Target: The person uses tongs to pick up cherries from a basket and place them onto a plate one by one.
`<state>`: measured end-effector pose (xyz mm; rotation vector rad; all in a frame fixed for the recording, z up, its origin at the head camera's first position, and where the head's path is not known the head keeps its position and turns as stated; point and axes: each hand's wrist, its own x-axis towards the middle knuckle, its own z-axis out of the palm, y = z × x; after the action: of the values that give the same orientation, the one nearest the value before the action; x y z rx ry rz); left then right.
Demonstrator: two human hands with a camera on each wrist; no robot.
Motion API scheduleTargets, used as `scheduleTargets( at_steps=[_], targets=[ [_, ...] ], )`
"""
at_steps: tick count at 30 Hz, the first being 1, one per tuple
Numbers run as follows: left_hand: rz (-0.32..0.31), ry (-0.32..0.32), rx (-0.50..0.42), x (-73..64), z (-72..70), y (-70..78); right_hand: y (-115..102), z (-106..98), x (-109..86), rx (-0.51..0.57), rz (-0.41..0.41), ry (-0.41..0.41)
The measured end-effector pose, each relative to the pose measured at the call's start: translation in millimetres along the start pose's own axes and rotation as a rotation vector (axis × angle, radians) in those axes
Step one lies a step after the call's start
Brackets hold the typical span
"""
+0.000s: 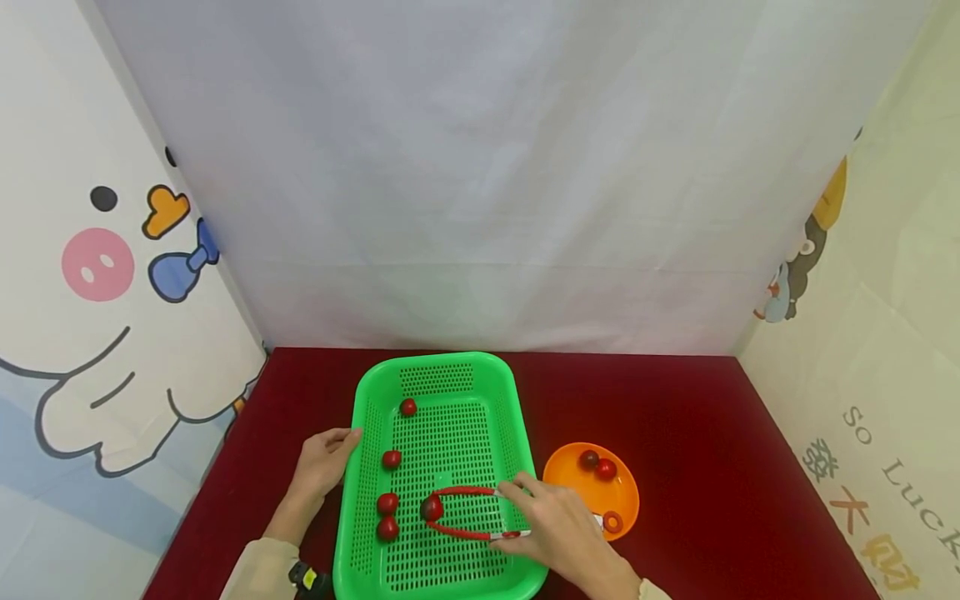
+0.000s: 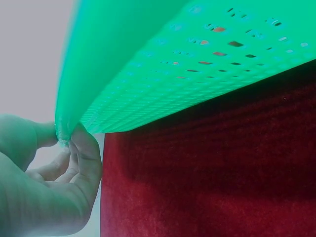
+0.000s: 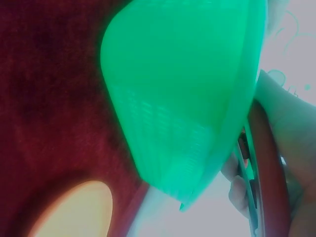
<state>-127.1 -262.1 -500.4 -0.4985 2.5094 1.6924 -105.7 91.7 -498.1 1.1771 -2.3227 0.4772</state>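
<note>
Red-and-silver tongs (image 1: 465, 490) over green perforated plastic basket (image 1: 513, 400), dark-red round fruit (image 1: 432, 508) between tips, head view only. Right hand (image 1: 558, 529) grips handles. Left hand (image 1: 324, 462) pinches basket rim; left wrist view shows thumb and fingers either side. Round orange plate (image 1: 566, 479) right of basket; its fruits (image 1: 605, 469) show only from head.

The basket (image 1: 450, 442) stands on the table (image 1: 660, 417), left of the plate (image 1: 566, 482); four fruits (image 1: 392, 459) lie along the basket's left side; right of the nearest two, another fruit (image 1: 431, 508) sits between the tips of the tongs (image 1: 462, 533); the left hand (image 1: 324, 458) is at the left rim, the right hand (image 1: 557, 521) above the right; two more fruits (image 1: 606, 469) lie on the plate.
</note>
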Motion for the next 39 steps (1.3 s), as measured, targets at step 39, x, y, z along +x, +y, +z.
scheduleTargets(
  at_steps=[39],
  targets=[
    [0.002,0.011,0.0,-1.3,0.4,1.0,28,-21,-46.2,0.145,0.226,0.205]
  ],
)
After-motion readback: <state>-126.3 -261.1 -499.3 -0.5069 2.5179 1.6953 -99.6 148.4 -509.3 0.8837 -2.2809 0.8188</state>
